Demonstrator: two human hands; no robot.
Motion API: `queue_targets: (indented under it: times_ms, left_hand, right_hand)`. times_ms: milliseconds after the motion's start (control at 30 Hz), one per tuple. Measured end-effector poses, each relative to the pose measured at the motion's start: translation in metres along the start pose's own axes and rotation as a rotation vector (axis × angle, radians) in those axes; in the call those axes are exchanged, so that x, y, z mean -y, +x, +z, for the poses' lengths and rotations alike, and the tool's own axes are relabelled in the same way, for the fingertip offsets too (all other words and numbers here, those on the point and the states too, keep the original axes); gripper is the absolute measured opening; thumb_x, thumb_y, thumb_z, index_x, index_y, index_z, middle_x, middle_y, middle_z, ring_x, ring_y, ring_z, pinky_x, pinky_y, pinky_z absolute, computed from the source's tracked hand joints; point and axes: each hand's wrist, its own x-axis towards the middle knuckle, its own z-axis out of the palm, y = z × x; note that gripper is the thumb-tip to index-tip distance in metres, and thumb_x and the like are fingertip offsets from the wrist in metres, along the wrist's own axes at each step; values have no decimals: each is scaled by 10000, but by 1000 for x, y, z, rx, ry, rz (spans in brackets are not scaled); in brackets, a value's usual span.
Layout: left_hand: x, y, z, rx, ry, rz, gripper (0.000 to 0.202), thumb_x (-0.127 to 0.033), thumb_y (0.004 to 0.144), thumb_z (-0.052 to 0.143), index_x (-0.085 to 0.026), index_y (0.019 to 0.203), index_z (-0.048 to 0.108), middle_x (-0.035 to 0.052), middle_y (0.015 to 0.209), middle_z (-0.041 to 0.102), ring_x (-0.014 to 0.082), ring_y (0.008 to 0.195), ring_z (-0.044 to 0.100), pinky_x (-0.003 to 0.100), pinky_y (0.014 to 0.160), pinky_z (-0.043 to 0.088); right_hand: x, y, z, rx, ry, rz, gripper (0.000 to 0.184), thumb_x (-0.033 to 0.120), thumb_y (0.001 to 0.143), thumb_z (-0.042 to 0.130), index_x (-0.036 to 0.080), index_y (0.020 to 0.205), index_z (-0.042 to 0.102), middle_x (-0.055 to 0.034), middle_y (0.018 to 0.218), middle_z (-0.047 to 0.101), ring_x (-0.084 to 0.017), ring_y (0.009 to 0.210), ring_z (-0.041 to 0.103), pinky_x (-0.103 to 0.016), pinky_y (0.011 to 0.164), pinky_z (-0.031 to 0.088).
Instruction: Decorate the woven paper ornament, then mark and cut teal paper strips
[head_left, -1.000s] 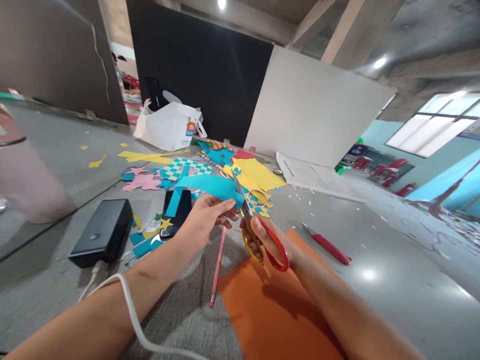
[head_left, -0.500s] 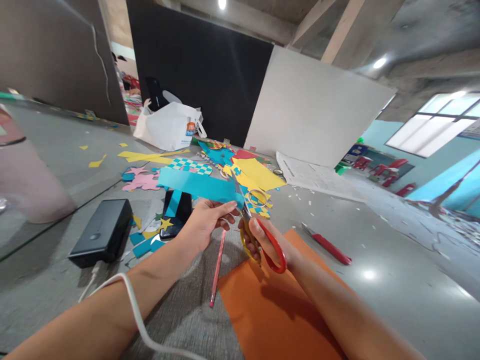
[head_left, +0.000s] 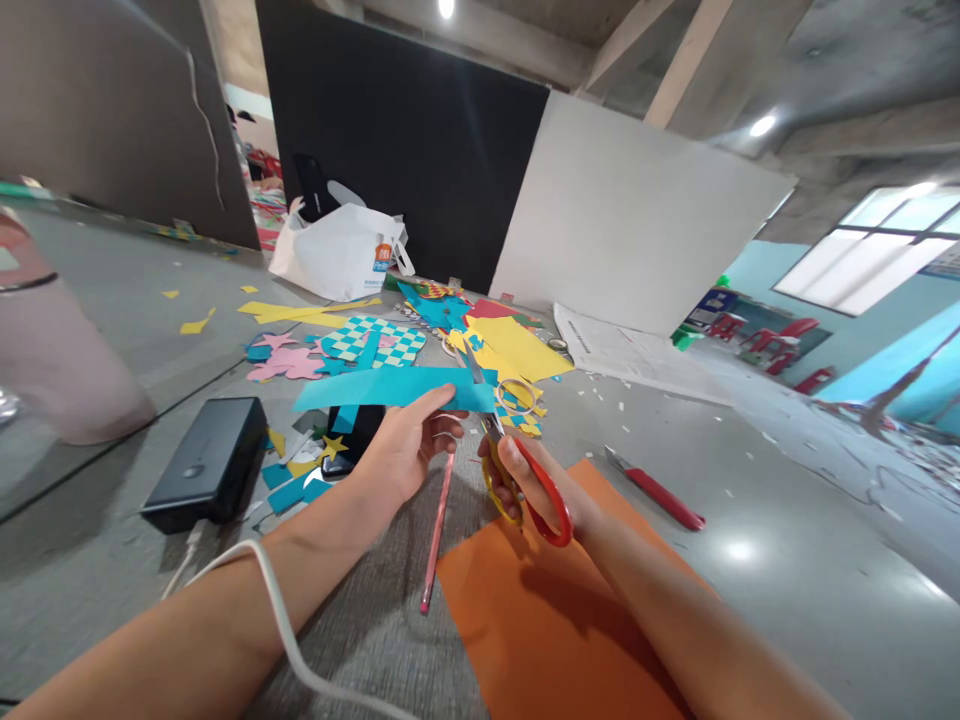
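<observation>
My left hand [head_left: 412,435] pinches a long blue paper strip [head_left: 375,387] between thumb and fingers, holding it raised above the table. The strip's right end lies at the blades of a pair of scissors [head_left: 550,500] with one red and one yellow handle. My right hand [head_left: 536,470] is closed round those handles, the blades pointing away from me. Whether the blades are fully closed on the paper is hard to see. Below my hands lie a pink pencil [head_left: 437,535] and an orange paper sheet [head_left: 547,620].
A red-handled utility knife [head_left: 660,495] lies to the right. On the left are a black box [head_left: 206,465] with a white cable [head_left: 277,620] and a pink bottle [head_left: 67,350]. Paper scraps, yellow paper [head_left: 517,345], a white bag [head_left: 330,255] and newspaper [head_left: 622,350] lie farther back.
My left hand has shifted slightly left along the strip, its thumb now farther from the blades. The strip's left end has dropped and swung toward me. My right hand stays nearly in place.
</observation>
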Motion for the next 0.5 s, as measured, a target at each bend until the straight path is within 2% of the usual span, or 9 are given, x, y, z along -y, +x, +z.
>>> queue_targets:
  times_ms: [133,333,500]
  left_hand:
    - [1,1,0,-65,-16,13,240,-292,617,876,-119,653,714,54,608,690,105,503,560,222,466,420]
    - [1,-2,2,-143,53,114,300,-345,573,897,-102,599,724,72,597,688,126,520,582,248,493,439]
    - [2,-2,3,-172,114,182,368,-412,531,913,-104,560,714,89,609,693,144,526,595,269,497,454]
  right_hand:
    - [-1,1,-1,-4,-10,-10,657,880,883,440,223,914,447,56,668,484,-86,460,450,-212,396,387]
    - [-1,1,-2,22,-48,-44,660,892,879,419,233,851,403,43,654,510,-93,465,478,-218,405,392]
    - [-5,1,-2,15,-13,-14,659,887,877,438,228,906,427,53,679,491,-85,467,464,-207,396,396]
